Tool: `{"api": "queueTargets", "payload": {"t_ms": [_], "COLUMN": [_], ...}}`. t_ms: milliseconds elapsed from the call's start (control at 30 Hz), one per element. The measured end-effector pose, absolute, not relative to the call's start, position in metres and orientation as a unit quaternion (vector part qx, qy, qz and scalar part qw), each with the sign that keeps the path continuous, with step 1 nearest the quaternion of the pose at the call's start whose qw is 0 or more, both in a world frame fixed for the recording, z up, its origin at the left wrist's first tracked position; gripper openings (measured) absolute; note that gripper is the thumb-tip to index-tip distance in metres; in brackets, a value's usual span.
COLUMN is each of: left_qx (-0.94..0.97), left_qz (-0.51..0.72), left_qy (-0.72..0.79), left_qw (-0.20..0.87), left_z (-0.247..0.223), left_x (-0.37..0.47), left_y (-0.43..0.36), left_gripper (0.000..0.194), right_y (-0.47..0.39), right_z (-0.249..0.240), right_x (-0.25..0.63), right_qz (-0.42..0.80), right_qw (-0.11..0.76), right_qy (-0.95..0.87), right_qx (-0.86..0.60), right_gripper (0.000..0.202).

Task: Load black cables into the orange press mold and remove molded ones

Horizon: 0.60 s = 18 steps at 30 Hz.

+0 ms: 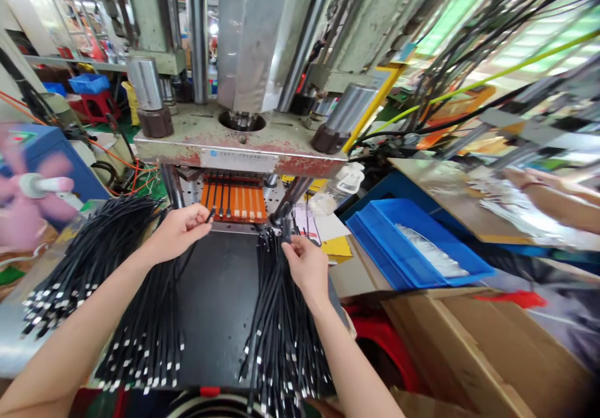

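Observation:
My left hand pinches the end of a black cable in front of the machine, just left of the orange slotted fixture. Several black cables lie in the left slots of that fixture; its right slots show no cable. At the top of the right cable bundle, my right hand is closed on a dark cable end. Two more black cable bundles lie on the left, one spread at the far left and one beneath my left forearm. Between the bundles is a dark work surface.
The press's thick plate hangs over the fixture between metal columns. A pink fan is at the left. On the right are a blue tray, cardboard boxes and another person's arm.

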State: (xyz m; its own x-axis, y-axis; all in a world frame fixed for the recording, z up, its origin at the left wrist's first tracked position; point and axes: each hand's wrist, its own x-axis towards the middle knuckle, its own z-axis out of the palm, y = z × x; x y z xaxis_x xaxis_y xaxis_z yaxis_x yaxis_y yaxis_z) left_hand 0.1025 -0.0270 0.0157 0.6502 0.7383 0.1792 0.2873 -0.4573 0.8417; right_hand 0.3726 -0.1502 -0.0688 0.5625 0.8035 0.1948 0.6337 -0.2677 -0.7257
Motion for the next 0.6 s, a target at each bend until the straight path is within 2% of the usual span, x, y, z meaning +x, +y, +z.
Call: {"api": "queueTargets", "payload": {"t_ms": [67,167,267,367,467,600], "left_qx": [0.794,0.769,0.756,0.745,0.735,0.744], "left_qz": [0.233,0.182,0.176,0.194,0.214,0.295], "left_qy": [0.290,0.259,0.219,0.211,0.206,0.216], "left_qw": [0.481,0.555,0.591,0.603,0.610,0.560], "left_z": [0.028,0.039,0.044,0.047,0.054,0.066], "left_x": [0.123,0.154,0.178,0.189,0.190,0.189], "left_y": [-0.035,-0.042,-0.044,-0.042,-0.038,-0.029], "left_gripper": [0.020,0.027,0.022,0.026,0.032,0.032], "right_y": [-0.153,-0.152,-0.144,-0.135,-0.135,-0.143], "right_z": [-0.053,-0.030,-0.014,-0.008,-0.013,-0.027], "right_x": [0.358,0.334,0.319,0.313,0.307,0.296], "right_qz": [0.101,0.169,0.249,0.276,0.293,0.296], "right_qw": [0.458,0.518,0.580,0.641,0.619,0.510], "right_qy": [-0.495,-0.545,-0.526,-0.483,-0.516,-0.625], "right_qx": [-0.731,-0.637,-0.569,-0.529,-0.514,-0.512], "right_gripper": [0.023,0.020,0.017,0.024,0.033,0.032]}}
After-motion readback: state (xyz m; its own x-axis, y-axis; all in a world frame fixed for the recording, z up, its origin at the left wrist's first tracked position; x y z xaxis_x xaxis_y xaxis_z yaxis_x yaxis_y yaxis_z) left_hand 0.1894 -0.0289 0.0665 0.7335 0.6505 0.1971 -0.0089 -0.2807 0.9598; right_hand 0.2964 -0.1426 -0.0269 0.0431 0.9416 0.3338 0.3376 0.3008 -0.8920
